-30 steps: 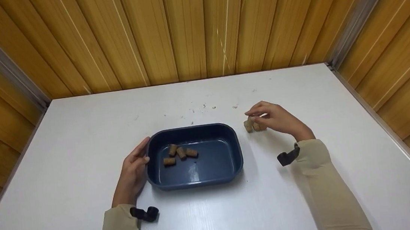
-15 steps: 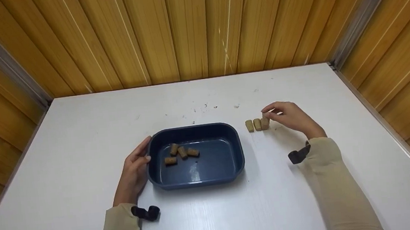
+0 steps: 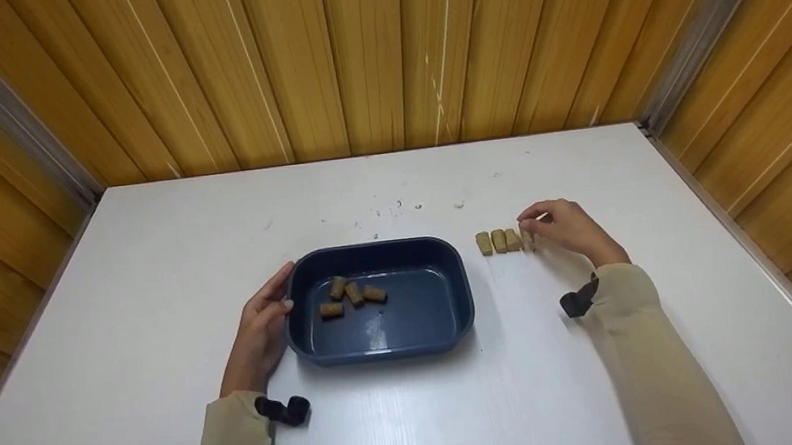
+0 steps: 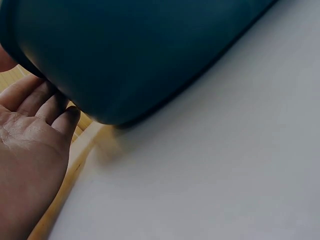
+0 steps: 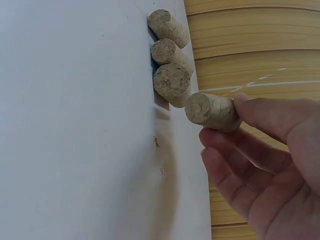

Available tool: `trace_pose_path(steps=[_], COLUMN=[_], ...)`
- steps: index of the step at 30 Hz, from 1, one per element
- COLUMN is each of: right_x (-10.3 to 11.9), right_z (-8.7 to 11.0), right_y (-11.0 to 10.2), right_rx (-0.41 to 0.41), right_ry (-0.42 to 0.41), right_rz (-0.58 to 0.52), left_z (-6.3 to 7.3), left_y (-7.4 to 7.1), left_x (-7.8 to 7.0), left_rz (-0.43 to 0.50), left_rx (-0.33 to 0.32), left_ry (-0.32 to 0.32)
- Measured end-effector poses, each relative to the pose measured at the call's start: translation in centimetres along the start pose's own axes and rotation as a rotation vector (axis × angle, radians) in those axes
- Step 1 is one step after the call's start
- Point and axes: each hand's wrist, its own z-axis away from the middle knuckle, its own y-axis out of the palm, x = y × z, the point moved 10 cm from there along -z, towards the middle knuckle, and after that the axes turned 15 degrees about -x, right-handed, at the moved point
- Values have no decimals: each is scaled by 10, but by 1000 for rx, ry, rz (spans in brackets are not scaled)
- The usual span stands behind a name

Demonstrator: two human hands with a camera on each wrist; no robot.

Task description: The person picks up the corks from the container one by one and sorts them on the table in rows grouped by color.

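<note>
My left hand (image 3: pixel 264 326) holds the left side of a dark blue rectangular tub (image 3: pixel 387 355), thumb at the rim and fingers along the outer wall, as the left wrist view also shows. Several brown corks (image 3: pixel 354 294) lie inside, toward its left end. To the right of the tub, my right hand (image 3: pixel 571 231) pinches one cork (image 5: pixel 212 111) between thumb and fingertips. This cork is just right of a short row of three corks (image 3: pixel 499 241) lying side by side on the table. In the right wrist view its end face points away from the palm.
The white table (image 3: pixel 415 424) bears small dark crumbs (image 3: pixel 399 205) behind the tub. Yellow wood-patterned panels (image 3: pixel 366 58) wall it in at the back and both sides. A small black camera (image 3: pixel 285 411) sits on each sleeve cuff.
My right hand has moved rightward along the row with its cork, from over the left corks to beyond the right one. My left hand and the tub stay in place.
</note>
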Motion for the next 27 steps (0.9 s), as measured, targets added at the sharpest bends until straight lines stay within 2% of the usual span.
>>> trace_pose_path(steps=[8,27], right_x=[-13,-16], right_z=[-1,1], right_y=[9,11], right_rx=[29,35], right_ry=[63,93], right_rz=[29,31], left_z=[-1,0], left_y=[-1,0], left_x=[2,2], left_rz=[-2,-6], left_rx=[-20,-17], left_ry=[-16,-20])
